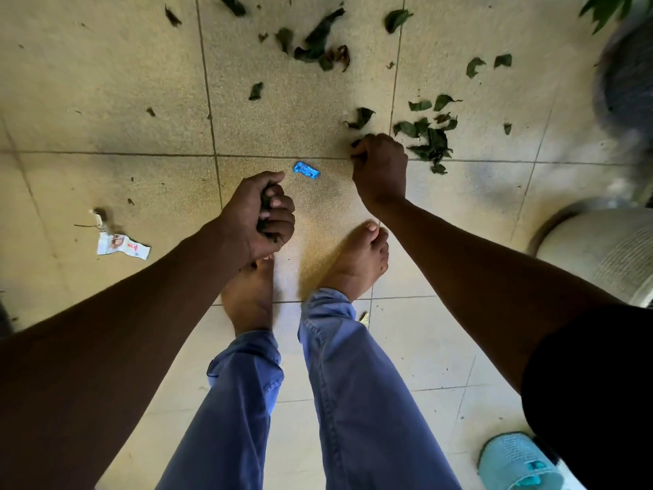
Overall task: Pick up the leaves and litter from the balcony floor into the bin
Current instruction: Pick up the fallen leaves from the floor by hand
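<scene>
Dark green leaves lie scattered over the beige tiled floor: one pile [429, 143] just right of my right hand, another cluster [318, 44] farther ahead. My right hand [380, 168] is down at the floor, fingers curled around a few leaves at the pile's left edge. My left hand [259, 215] hovers above my left foot and grips a bunch of gathered leaves. A small blue wrapper [306, 170] lies between the two hands. A white and red torn wrapper [122, 246] lies on the floor to the left.
My bare feet [353, 263] stand on the tiles below the hands. A pale ribbed pot [600, 249] stands at the right edge, a blurred dark pot [629, 79] behind it. A light blue basket-like bin [516, 461] sits at the lower right.
</scene>
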### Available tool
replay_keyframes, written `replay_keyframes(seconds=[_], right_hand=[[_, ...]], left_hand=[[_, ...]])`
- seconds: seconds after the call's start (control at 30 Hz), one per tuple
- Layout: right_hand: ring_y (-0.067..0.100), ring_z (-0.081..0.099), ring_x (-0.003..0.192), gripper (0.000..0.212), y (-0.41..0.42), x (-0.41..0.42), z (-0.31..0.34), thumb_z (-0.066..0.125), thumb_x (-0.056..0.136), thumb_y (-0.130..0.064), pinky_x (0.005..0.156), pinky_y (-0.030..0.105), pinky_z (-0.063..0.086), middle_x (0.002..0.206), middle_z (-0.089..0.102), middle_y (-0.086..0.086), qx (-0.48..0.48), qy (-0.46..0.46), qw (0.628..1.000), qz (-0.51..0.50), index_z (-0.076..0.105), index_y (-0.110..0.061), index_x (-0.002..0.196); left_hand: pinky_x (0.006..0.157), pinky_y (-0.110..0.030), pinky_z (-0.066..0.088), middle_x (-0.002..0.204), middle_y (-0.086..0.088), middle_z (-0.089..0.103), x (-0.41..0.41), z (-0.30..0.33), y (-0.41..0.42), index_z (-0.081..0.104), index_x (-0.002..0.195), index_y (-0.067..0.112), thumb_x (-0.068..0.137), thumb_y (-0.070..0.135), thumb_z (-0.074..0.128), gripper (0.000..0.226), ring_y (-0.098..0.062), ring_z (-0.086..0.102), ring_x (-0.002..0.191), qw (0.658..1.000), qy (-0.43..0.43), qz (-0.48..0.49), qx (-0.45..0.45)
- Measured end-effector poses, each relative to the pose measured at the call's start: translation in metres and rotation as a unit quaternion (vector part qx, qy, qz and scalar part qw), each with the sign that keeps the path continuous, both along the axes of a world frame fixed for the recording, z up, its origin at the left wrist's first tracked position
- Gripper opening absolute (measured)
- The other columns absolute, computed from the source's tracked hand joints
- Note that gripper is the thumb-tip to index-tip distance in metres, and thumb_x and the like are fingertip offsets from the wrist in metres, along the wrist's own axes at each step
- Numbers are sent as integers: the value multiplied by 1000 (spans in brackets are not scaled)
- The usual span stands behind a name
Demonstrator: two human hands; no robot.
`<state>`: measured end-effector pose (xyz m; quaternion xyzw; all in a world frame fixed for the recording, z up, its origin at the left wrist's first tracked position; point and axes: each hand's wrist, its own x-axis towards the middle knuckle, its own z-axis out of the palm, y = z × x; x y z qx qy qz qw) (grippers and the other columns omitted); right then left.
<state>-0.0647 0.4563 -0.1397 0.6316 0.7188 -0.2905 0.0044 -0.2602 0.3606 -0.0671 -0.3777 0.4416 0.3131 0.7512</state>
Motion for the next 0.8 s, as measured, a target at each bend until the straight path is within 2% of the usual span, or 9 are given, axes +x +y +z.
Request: replay_keyframes(seconds=[0.1, 0.17, 0.23, 0.3, 0.43, 0.5, 0.6, 0.7, 0.8], right_hand=[[20, 60, 68, 13, -3, -3, 14, 59, 82, 1, 58, 30, 42, 76, 66, 3, 20, 55, 998, -36, 61, -9, 91], [17, 57, 60, 28, 1, -4, 17, 60, 81, 3, 56, 31, 41, 67, 62, 0, 26, 79, 994, -72, 54, -12, 104], [15, 60, 65, 47, 10, -7, 14, 63, 79, 4, 60, 28, 42, 71, 66, 0, 19, 82, 993, -78, 52, -16, 121], [16, 62, 79, 54, 20, -11, 6, 65, 80, 4, 67, 27, 44, 86, 70, 2, 8, 54, 997, -60, 55, -18, 128], [21, 62, 85, 14, 27, -14, -8, 66, 87, -8, 67, 28, 44, 90, 69, 3, 1, -4, 1000, -12, 70, -18, 95], [15, 63, 84, 11, 23, -12, -7, 68, 88, -14, 71, 26, 49, 89, 72, -1, -24, -15, 999, -27, 74, -23, 87], [18, 69, 81, 14, 11, -11, 16, 70, 85, -10, 72, 30, 54, 84, 76, -1, -50, 11, 993, -102, 79, -21, 87], [17, 72, 66, 6, -9, -26, 59, 76, 84, -7, 68, 37, 61, 70, 74, 1, -151, 160, 959, -178, 79, -12, 83], [17, 69, 58, 13, -36, -54, 116, 75, 78, 15, 61, 30, 62, 66, 71, 7, -289, 348, 860, -237, 73, 4, 85]], left_hand=[[28, -16, 17, 48, 9, 33, -2, 5, -5, 36, 55, 24, 98, 34, 53, 48, -3, 23, 31, 1000, -2, 9, -1], [28, -16, 18, 48, 9, 33, -4, 8, -8, 36, 55, 24, 99, 34, 53, 48, -3, 24, 31, 1000, -2, 13, 2], [27, -16, 18, 48, 9, 33, -7, 9, -11, 36, 55, 24, 100, 35, 52, 49, -3, 24, 31, 1000, 2, 12, 5], [27, -17, 18, 48, 9, 32, -9, 8, -11, 36, 54, 24, 99, 35, 52, 49, -3, 23, 31, 1000, 8, 10, 5], [27, -17, 17, 48, 9, 32, -10, 5, -14, 36, 54, 24, 98, 34, 53, 49, -3, 23, 31, 1000, 12, 10, 3], [27, -17, 17, 48, 9, 32, -10, 5, -17, 35, 54, 25, 98, 34, 53, 49, -3, 23, 31, 1000, 13, 12, 2], [27, -16, 17, 49, 9, 32, -8, 11, -21, 36, 54, 24, 99, 34, 53, 49, -3, 23, 31, 1000, 20, 17, -1], [28, -16, 17, 49, 9, 33, -6, 12, -21, 37, 54, 24, 99, 34, 53, 49, -3, 24, 32, 999, 22, 22, 6], [30, -14, 15, 47, 9, 33, -1, 18, -11, 37, 56, 24, 98, 32, 52, 46, -3, 24, 31, 998, 60, 17, -31]])
